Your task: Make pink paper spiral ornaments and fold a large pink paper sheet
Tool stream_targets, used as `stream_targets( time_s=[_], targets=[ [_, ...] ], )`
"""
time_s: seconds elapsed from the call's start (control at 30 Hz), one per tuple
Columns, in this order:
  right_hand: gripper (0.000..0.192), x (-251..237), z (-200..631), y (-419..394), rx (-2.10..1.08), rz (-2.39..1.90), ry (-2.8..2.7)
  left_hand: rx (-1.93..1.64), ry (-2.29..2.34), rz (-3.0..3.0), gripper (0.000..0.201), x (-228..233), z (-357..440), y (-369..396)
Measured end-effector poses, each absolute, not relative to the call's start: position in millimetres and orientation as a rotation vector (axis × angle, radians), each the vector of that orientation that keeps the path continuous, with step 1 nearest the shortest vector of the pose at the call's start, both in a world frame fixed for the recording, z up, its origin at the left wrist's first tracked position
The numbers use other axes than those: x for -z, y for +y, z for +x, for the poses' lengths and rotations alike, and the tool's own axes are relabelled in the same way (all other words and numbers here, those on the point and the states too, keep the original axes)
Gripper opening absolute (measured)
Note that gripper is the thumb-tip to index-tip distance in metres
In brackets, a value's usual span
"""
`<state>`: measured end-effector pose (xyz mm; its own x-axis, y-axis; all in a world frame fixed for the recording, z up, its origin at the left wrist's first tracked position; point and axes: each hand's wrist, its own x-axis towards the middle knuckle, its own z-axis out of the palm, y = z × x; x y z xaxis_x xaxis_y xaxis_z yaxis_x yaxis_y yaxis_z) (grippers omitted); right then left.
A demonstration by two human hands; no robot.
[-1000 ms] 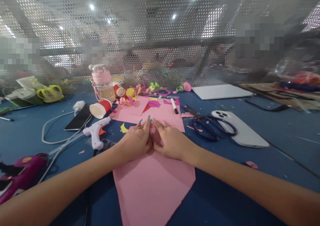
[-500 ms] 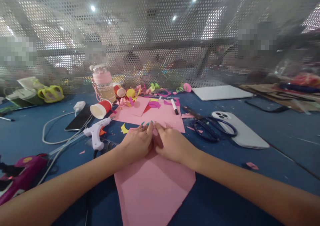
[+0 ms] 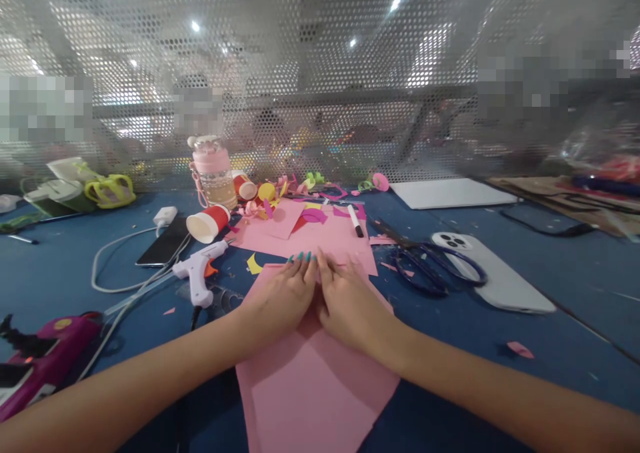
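A large sheet of pink paper [image 3: 315, 393] lies on the blue table in front of me, its far edge showing a narrow fold. My left hand [image 3: 285, 293] rests on that far edge, palm down, with its fingers stretched forward and lying flat. Beside it, almost touching, my right hand [image 3: 350, 299] presses on the same edge, its fingers also extended. Both thumbs are mostly hidden between the hands. Just beyond the fingertips is a second pink sheet [image 3: 265, 236] with paper scraps and a black-and-white marker [image 3: 355, 221] on it.
To the left are a white glue gun [image 3: 197, 273], a red paper cup [image 3: 209, 223], a black phone [image 3: 163, 243], a pink bottle [image 3: 213, 173] and a magenta power strip [image 3: 55, 349]. Blue-handled scissors [image 3: 425, 263] overlap a white phone [image 3: 510, 279] at right. A perforated metal panel [image 3: 310, 73] rises behind.
My fingers, more bent and bunched before, now lie straighter along the paper's far edge. The whole view has shifted slightly, so everything appears a little lower and further right.
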<state>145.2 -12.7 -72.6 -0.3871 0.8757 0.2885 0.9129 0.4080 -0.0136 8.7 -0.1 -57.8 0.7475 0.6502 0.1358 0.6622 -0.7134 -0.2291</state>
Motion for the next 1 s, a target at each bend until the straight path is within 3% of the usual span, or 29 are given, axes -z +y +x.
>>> stream_targets(
  time_s=[0.5, 0.8, 1.0],
  targets=[
    [0.062, 70, 146, -10, 0.153, -1.53, -2.475, 0.167, -0.985, -2.832, 0.048, 64, 5, 1],
    [0.061, 67, 147, -7, 0.154, -1.525, -2.471, 0.38, -1.149, -2.857, 0.063, 60, 3, 3],
    [0.063, 67, 149, -5, 0.029, -1.516, -2.407, 0.343, -1.261, -2.892, 0.067, 58, 2, 6]
  ],
)
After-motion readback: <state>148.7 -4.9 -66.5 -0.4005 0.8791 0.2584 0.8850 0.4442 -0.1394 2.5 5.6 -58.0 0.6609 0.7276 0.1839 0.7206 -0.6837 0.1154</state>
